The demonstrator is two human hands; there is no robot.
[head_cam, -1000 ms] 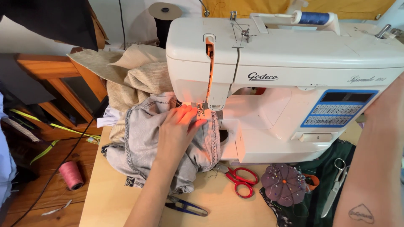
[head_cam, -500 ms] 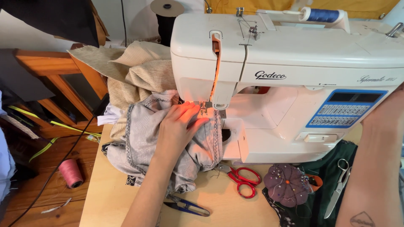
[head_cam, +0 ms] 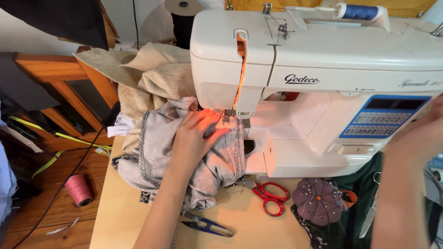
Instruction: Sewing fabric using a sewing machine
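My left hand (head_cam: pixel 196 138) lies flat on a grey garment with dark stitched seams (head_cam: pixel 157 157), its fingertips right beside the presser foot and needle (head_cam: pixel 229 115) of a white sewing machine (head_cam: pixel 318 60). The cloth is bunched under the needle arm, lit by the machine's orange lamp. My right hand (head_cam: pixel 422 133) reaches to the machine's right end, past the blue button panel (head_cam: pixel 378 122); its fingers are blurred and cut off by the frame edge, so their grip is unclear.
Red-handled scissors (head_cam: pixel 270 196) and small blue thread snips (head_cam: pixel 207 226) lie on the wooden table (head_cam: pixel 115 216). A purple pincushion (head_cam: pixel 318 200) rests on dark green cloth. Beige fabric (head_cam: pixel 152 78) is piled behind. A pink thread spool (head_cam: pixel 78 190) lies on the floor.
The view has shifted slightly, so the machine sits a little further right. My left hand stays on the grey garment by the needle. My right arm has lifted toward the machine's right end.
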